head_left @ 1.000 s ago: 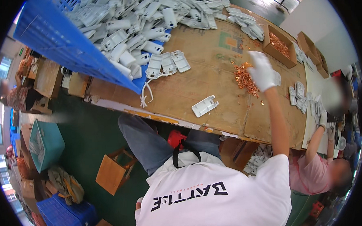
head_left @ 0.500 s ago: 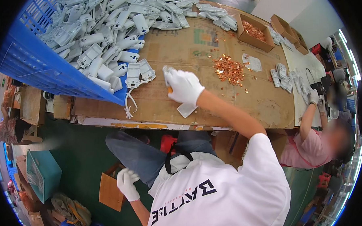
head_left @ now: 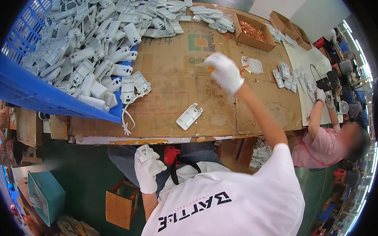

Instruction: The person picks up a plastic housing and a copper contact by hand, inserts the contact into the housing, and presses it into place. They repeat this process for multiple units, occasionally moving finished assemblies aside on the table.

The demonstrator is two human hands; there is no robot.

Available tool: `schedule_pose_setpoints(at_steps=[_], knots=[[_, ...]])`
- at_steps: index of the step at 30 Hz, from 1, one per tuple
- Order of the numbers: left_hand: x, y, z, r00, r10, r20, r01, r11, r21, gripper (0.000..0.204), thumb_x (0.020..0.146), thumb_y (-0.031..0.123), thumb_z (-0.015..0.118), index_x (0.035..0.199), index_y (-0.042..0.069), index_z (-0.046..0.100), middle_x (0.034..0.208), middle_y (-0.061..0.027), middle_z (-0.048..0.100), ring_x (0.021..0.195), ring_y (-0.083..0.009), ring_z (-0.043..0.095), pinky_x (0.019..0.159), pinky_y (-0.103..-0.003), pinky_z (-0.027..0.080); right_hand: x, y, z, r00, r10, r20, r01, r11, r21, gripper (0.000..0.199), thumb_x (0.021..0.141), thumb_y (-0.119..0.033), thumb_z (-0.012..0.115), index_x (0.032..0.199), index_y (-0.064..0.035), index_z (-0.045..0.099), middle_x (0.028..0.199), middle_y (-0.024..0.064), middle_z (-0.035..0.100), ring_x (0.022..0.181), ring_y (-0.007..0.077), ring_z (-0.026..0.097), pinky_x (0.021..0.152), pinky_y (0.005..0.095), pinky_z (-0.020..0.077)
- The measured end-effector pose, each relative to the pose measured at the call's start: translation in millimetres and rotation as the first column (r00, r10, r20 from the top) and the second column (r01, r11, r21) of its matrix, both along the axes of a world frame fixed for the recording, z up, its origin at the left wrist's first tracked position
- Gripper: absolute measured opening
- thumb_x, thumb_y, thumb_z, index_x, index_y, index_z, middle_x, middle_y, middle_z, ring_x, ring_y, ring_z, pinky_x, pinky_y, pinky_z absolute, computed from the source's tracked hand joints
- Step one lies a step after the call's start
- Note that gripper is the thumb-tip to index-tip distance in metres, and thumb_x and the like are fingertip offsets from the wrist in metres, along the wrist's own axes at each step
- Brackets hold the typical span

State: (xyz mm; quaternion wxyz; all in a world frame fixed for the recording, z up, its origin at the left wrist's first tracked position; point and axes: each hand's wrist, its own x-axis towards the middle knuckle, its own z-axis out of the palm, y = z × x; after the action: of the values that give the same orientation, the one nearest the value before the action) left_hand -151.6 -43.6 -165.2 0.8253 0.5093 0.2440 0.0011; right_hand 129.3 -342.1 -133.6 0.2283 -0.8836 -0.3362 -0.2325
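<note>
My left hand (head_left: 148, 172), in a white glove, is closed round a pale grey plastic housing (head_left: 146, 154) near my lap, below the table edge. Over the table my gloved right hand (head_left: 226, 74) is curled and slightly blurred. A small orange spot shows at its fingertips; what it is I cannot make out. This hand covers most of a pile of small copper-coloured metal pieces (head_left: 241, 70). One housing half (head_left: 190, 116) lies on the cardboard-covered table (head_left: 158, 94), hollow side up. Two more hollow halves (head_left: 128, 90) rest by the crate's edge, beside a white strap (head_left: 126, 123).
A blue crate (head_left: 49, 96) heaped with grey housings (head_left: 93, 54) stands at the left. Far right are a carton (head_left: 255, 38) of copper pieces, a clear plastic bag (head_left: 252, 65) and stacked housings (head_left: 284, 76). A co-worker (head_left: 323, 141) works at the right with gloved hands.
My right hand has moved right and away to the copper pile. My left hand has risen toward the table edge and now holds a housing. The loose half is now uncovered.
</note>
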Motion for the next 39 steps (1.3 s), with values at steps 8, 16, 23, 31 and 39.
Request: schedule_pose_setpoints(at_steps=[8,16,23,31,39], knots=[[-46,7,-21,0.986,0.071,-0.151,-0.064,0.997,0.047,0.042,0.083,0.007,0.050,0.125,0.003,0.049,0.088,-0.0138,0.064,0.058,-0.0216,0.064,0.052,-0.032,0.057,84,-21,-27,0.955,0.156,-0.253,-0.246,0.892,-0.379,0.026,0.076,0.001,0.062,0.100,-0.0112,0.064,0.105,0.0084,0.061,0.098,0.0321,0.062,0.081,0.0427,0.0522],[-9,-15,19,0.964,-0.106,-0.245,0.170,0.951,0.257,0.063,0.091,0.001,0.049,0.149,0.014,0.030,0.103,-0.0141,0.065,0.071,-0.0201,0.068,0.065,-0.032,0.058,96,-38,-31,0.936,0.036,-0.351,-0.159,0.931,-0.328,0.013,0.080,-0.009,0.066,0.093,-0.0096,0.069,0.090,0.0124,0.067,0.085,0.0336,0.066,0.075,0.0409,0.0528],[10,-25,32,0.981,-0.148,-0.121,0.166,0.975,0.150,0.065,0.088,-0.005,0.046,0.148,0.014,0.032,0.104,-0.0142,0.061,0.073,-0.0203,0.068,0.065,-0.033,0.060,99,-29,-29,0.907,-0.017,-0.422,-0.136,0.934,-0.329,0.020,0.076,-0.008,0.066,0.095,-0.0075,0.073,0.091,0.0171,0.069,0.088,0.0368,0.066,0.080,0.0414,0.0533],[-3,-23,25,0.986,-0.139,-0.096,0.148,0.985,0.089,0.057,0.088,-0.001,0.045,0.144,0.009,0.035,0.109,-0.0142,0.059,0.075,-0.0210,0.068,0.066,-0.033,0.060,91,-27,-31,0.931,-0.109,-0.347,-0.053,0.903,-0.426,0.018,0.080,-0.004,0.059,0.095,-0.0096,0.069,0.096,0.0166,0.067,0.094,0.0357,0.064,0.081,0.0441,0.0521],[-6,-24,23,0.986,-0.154,-0.055,0.159,0.983,0.094,0.051,0.089,0.002,0.049,0.139,0.008,0.041,0.113,-0.0121,0.061,0.083,-0.0152,0.065,0.074,-0.030,0.057,-4,30,-4,0.630,0.298,-0.717,0.286,0.770,0.571,0.011,0.093,0.000,0.057,0.103,0.0003,0.062,0.085,0.0101,0.066,0.068,0.0143,0.065,0.059,0.0260,0.0540]])
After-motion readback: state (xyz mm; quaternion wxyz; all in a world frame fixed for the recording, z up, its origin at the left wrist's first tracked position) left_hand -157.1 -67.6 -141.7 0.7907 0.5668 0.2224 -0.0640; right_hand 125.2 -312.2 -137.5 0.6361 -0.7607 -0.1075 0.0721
